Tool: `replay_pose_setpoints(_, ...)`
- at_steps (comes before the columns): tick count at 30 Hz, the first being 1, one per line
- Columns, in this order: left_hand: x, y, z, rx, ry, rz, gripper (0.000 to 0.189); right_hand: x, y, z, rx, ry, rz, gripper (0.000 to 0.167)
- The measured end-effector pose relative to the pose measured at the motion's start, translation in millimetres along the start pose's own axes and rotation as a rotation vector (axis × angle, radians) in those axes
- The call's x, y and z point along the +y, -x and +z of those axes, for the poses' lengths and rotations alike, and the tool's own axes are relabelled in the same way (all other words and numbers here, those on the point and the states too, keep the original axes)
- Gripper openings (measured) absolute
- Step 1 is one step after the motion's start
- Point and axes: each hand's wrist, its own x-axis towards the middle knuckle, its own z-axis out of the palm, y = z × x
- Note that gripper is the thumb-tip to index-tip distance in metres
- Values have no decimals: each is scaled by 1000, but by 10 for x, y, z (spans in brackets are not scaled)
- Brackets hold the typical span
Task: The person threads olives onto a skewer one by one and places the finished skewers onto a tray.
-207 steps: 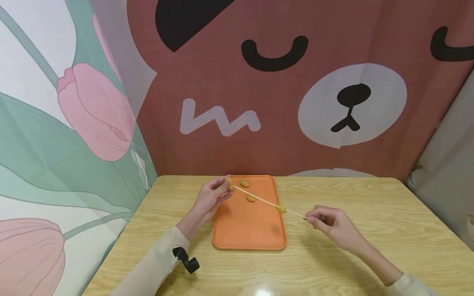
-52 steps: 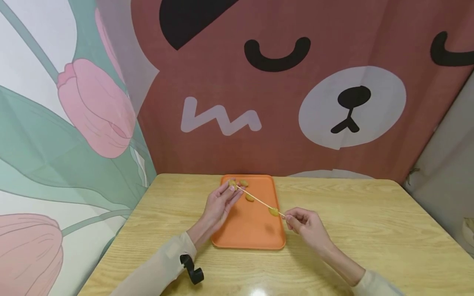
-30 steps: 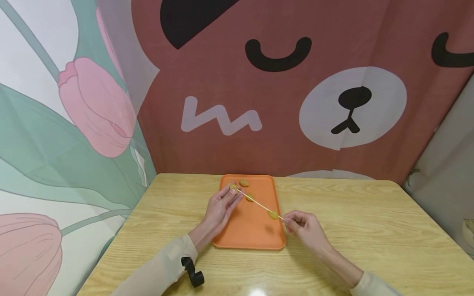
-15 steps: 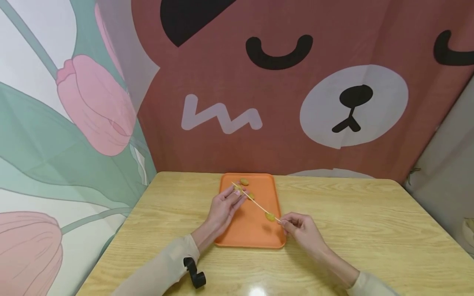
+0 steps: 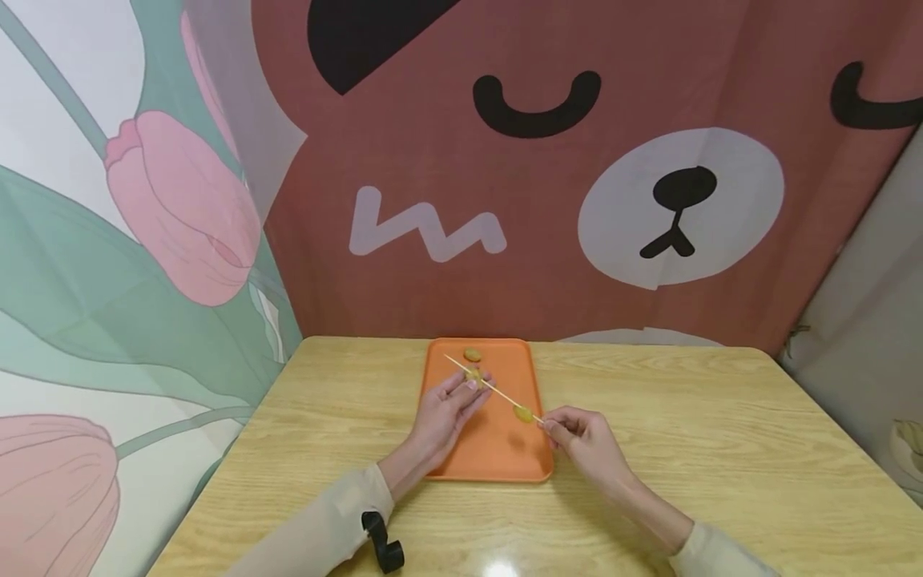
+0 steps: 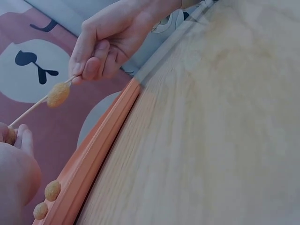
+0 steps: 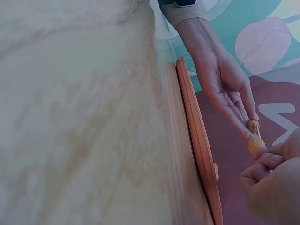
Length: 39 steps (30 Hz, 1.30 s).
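My right hand [image 5: 587,441] pinches the lower end of a thin wooden skewer [image 5: 503,395], held slanting above the orange tray [image 5: 497,457]. A yellow-brown oval piece [image 5: 523,413], lumpy in the left wrist view, sits on the skewer close to the right fingers. Farther up, my left hand [image 5: 441,421] pinches a second oval piece [image 5: 473,375] between thumb and fingers. The skewer passes through this piece, its bare tip sticking out beyond toward the upper left. In the right wrist view both pieces, the left one [image 7: 253,125] and the right one [image 7: 256,145], line up.
One loose oval piece [image 5: 472,355] lies at the tray's far end. The left wrist view shows two on the tray, one nearer [image 6: 52,190]; my left hand hides it in the head view. A bear-print cloth [image 5: 433,296] hangs behind the wooden table [image 5: 685,417].
The left hand's piece has moved down the skewer toward the right hand, and the bare tip now shows beyond it. Both hands have come closer together.
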Motion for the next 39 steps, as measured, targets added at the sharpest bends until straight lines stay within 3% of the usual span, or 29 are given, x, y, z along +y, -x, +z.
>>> replay_pose_setpoints(25,-142,166,191,-29,-24,-70,46,-48,58,76,1,-50,5,17)
replay_pose_setpoints(33,-92,121,203,-50,-29,-79,44,-52,47,67,2,-86,42,20)
replay_pose_setpoints(39,13,132,189,-51,-25,-81,45,-71,13,69,-84,-128,76,26)
